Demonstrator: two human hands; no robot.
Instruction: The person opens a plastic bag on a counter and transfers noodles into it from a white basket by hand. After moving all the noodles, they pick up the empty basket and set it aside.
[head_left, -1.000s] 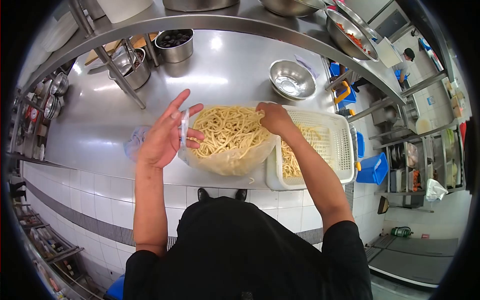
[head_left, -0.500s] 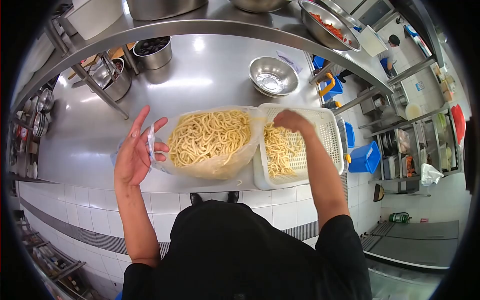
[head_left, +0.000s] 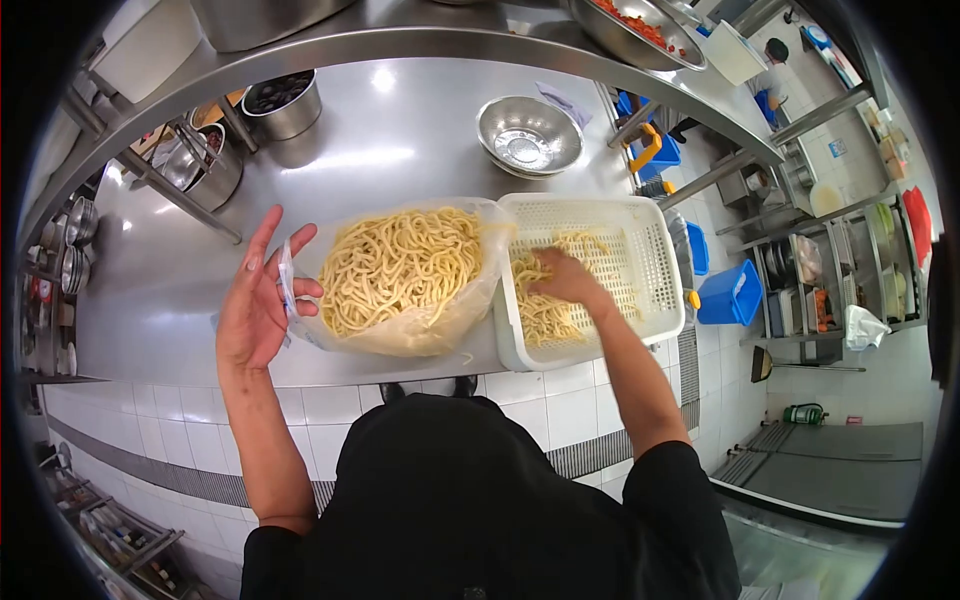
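Observation:
Thick pale noodles (head_left: 400,265) fill a clear plastic bag (head_left: 450,325) lying on its side on the steel table. My left hand (head_left: 262,305) is at the bag's left edge, fingers spread, with a strip of plastic lying across them. Touching the bag's right side is a white perforated basket (head_left: 655,270), which holds a smaller heap of noodles (head_left: 548,320) in its left part. My right hand (head_left: 565,278) reaches down into the basket, its fingers apart and touching that heap; the fingertips are partly hidden among the noodles.
Behind the basket stands a steel bowl (head_left: 530,140). Steel pots, one a pot of dark pieces (head_left: 282,105), stand back left. An overhead shelf (head_left: 450,48) crosses the far side, carrying a bowl of chopped red pieces (head_left: 640,30). Another person (head_left: 770,85) is far right.
My right hand has come down and left, from above the basket onto the noodles in it, and its fingers have spread. My left hand keeps its pose at the bag. The whole view has shifted slightly.

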